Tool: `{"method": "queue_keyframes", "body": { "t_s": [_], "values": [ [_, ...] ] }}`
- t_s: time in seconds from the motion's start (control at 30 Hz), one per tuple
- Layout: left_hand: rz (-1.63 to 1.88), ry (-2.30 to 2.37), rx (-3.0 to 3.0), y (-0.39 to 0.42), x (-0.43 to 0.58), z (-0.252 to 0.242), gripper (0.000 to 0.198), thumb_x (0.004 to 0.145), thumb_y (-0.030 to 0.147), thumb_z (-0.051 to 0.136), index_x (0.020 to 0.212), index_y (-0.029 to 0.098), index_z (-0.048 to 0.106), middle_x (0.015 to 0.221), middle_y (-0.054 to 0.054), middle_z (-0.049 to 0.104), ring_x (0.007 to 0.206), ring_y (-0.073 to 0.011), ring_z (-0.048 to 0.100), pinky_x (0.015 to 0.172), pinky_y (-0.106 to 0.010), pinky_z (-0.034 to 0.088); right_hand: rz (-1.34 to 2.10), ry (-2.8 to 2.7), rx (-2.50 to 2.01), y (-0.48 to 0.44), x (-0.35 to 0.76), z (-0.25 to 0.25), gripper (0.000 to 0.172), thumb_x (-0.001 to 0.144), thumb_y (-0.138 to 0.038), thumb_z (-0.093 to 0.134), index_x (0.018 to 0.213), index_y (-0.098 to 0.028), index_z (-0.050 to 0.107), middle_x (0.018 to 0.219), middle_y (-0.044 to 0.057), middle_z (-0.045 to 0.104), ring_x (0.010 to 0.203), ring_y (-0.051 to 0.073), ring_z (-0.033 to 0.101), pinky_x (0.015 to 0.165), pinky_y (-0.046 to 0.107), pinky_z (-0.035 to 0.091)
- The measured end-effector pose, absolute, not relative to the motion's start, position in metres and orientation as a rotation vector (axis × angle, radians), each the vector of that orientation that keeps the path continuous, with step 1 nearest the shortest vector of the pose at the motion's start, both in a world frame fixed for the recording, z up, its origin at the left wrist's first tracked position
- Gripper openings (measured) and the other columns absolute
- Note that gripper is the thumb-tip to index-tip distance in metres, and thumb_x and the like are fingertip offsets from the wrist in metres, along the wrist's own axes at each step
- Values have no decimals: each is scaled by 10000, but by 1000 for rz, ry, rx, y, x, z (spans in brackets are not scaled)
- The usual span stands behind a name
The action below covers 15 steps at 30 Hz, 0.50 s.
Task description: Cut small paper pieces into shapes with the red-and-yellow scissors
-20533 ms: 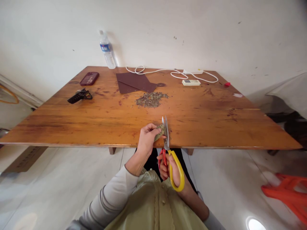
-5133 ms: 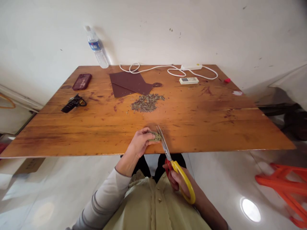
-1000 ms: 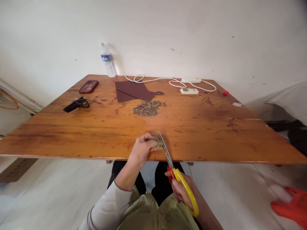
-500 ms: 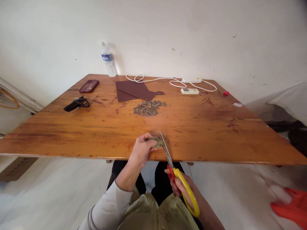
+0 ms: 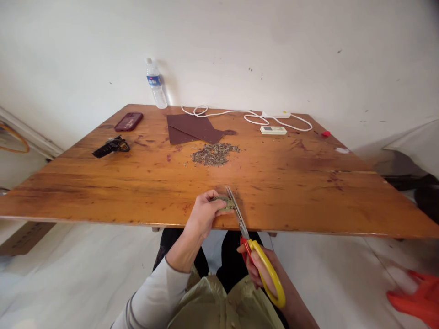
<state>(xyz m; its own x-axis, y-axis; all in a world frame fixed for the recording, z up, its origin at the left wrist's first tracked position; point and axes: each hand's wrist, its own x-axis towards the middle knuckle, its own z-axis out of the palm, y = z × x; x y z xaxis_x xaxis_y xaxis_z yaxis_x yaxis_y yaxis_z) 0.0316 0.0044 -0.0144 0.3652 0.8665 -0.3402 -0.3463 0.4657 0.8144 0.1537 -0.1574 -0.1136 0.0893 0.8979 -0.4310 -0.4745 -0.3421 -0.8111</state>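
My left hand pinches a small greenish, dark-marked piece above the table's front edge. My right hand is wrapped round the red and yellow handles of a pair of scissors. The blades point up and away, lying against the right end of the greenish piece, and look nearly closed. Beyond my hands, a loose pile of small brownish-grey bits lies on the wooden table. Two dark maroon sheets overlap just behind the pile.
A clear bottle stands at the back by the wall. At the left are a maroon phone and a black strap-like object. A white cable with a power strip and a pale remote lie at the back right.
The scissor blades have come closer together at the greenish piece. My left hand has hardly moved, and the whole view has shifted slightly.
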Motion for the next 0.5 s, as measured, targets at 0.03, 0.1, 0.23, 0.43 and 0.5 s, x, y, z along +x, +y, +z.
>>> {"method": "queue_keyframes", "body": {
  "t_s": [0.03,0.1,0.23,0.43,0.5],
  "values": [
    [880,864,711,4,32,-14,229,486,129,773,531,165,551,588,-12,657,583,-130,645,635,-306,629,1536,-496,-1201,-157,153,-112,640,725,-768,780,904,-161,688,496,-117,398,357,32,245,367,183,192],
    [893,858,703,4,32,-14,233,504,135,783,539,162,554,613,-23,670,598,-139,655,626,-309,631,1561,-500,-1130,-157,151,-111,658,753,-799,726,912,-162,684,496,-113,417,336,32,245,345,179,214],
    [869,815,697,4,31,-14,248,513,152,814,548,155,568,639,-49,708,581,-157,676,576,-291,610,1665,-517,-933,-155,147,-113,673,806,-833,624,909,-171,691,485,-119,412,303,29,202,306,177,271],
    [871,781,723,5,29,-17,234,508,157,828,552,152,598,609,-39,707,530,-128,645,524,-234,556,1680,-445,-791,-152,139,-119,597,856,-758,648,944,-173,729,521,-104,429,335,33,251,355,172,319],
    [883,790,727,6,29,-18,236,503,156,821,543,157,588,587,-26,688,511,-112,618,501,-217,528,1658,-409,-823,-153,138,-118,557,799,-714,754,958,-181,730,595,-72,494,400,49,350,394,176,323]
  ]
}}
